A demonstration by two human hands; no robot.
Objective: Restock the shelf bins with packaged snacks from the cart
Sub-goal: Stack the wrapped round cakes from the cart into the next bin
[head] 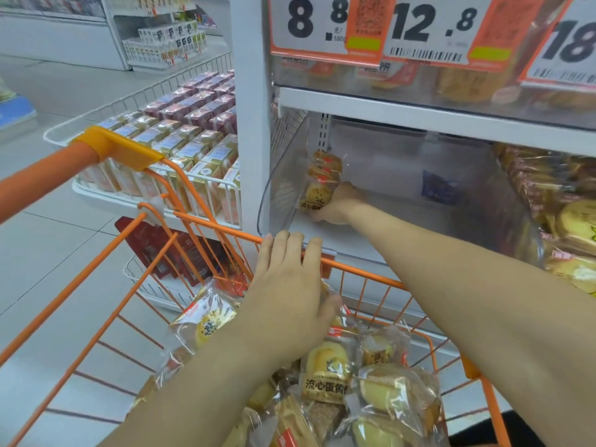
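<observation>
Deep inside the clear plastic shelf bin [277, 175], right hand [338, 204] curled round a cellophane-wrapped egg-yolk pastry packet [317, 193] — set against the bin's left wall. Left hand [290, 291] flat, fingers straight, holding nothing, above crinkly pastry packets [329, 372] heaped in the orange wire cart [135, 246]. White metal shelving, pale tiled floor [42, 253].

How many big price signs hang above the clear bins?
3. The 8.8 sign hangs at left, the 12.8 sign in the middle, and a third sign at right, cut by the frame edge.
</observation>
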